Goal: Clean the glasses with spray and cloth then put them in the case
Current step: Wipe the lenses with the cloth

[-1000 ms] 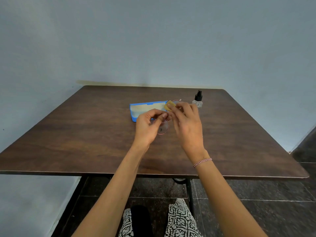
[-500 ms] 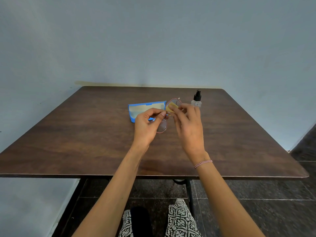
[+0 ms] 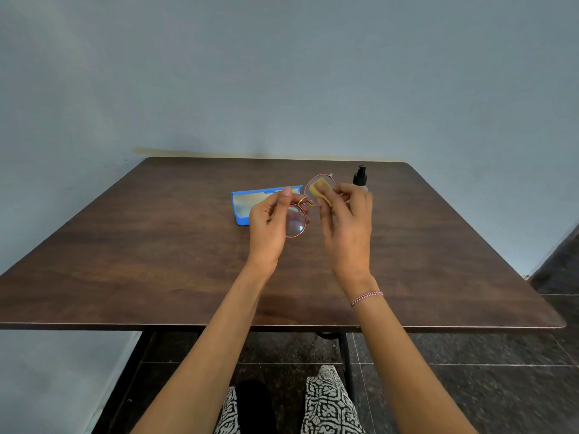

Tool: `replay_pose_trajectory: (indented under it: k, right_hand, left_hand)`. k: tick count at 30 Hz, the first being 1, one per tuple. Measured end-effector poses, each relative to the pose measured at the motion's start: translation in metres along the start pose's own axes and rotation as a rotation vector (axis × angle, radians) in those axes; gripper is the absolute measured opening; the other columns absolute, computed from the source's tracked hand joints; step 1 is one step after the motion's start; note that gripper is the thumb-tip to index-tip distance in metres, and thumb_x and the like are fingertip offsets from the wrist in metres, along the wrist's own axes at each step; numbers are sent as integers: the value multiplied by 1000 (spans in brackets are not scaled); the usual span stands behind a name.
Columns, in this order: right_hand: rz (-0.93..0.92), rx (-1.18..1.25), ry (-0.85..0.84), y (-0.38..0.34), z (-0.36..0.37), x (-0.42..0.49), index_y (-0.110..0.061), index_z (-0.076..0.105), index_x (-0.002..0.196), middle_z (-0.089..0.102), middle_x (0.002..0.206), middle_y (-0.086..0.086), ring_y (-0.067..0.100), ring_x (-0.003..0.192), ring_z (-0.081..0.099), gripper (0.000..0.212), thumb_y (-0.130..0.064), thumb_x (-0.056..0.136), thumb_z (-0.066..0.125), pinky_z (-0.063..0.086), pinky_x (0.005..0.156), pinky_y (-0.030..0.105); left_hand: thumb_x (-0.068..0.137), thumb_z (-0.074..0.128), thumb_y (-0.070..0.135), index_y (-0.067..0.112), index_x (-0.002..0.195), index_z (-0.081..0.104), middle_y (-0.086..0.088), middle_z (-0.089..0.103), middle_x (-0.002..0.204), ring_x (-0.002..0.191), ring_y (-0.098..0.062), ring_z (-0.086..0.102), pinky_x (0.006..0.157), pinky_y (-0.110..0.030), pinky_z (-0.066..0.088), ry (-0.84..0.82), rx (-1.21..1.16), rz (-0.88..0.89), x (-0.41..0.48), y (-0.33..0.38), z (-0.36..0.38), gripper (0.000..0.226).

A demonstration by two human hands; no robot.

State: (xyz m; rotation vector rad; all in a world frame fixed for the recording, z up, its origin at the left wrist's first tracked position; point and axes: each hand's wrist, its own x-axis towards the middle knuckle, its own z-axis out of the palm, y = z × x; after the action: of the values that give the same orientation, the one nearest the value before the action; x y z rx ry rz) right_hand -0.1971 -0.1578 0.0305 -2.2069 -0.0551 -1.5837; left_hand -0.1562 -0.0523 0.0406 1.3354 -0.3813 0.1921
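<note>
head view: left hand grips the glasses above the table; right hand pinches the yellow cloth on the far lens. open blue case left, spray bottle right.

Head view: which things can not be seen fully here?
In the head view:
- Bottle: most of the body is behind the right hand; the black top shows.
- Case: right end behind the left hand.
- Cloth: mostly under the right fingers.
- Glasses: temples cannot be made out.
</note>
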Motion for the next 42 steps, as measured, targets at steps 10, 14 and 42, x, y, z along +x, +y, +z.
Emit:
replay_pose_trajectory:
  k: [10,14,42]
  right_hand:
    - [-5,-25,1,13,-7,0,-8,68,112,51,103,5,17,89,41,25,-4,89,59,44,78,28]
    - [-7,-9,-4,6,-4,11,-8,67,111,49,102,5,19,90,42,25,-8,90,53,42,78,27]
    - [-120,-82,-69,13,-2,-3,-7,68,107,60,89,10,20,82,46,25,0,84,64,42,69,27]
  left_hand:
    - [95,50,10,27,64,70,7,67,59,58,-17,60,72,-40,49,-62,-8,-25,-2,-2,-10,41]
    - [96,47,10,18,69,67,5,67,57,52,-16,60,65,-34,52,-37,-69,-57,0,-2,-6,35]
    - [87,62,6,19,78,66,8,66,72,73,-4,61,72,-17,48,-135,89,72,3,-11,-2,16]
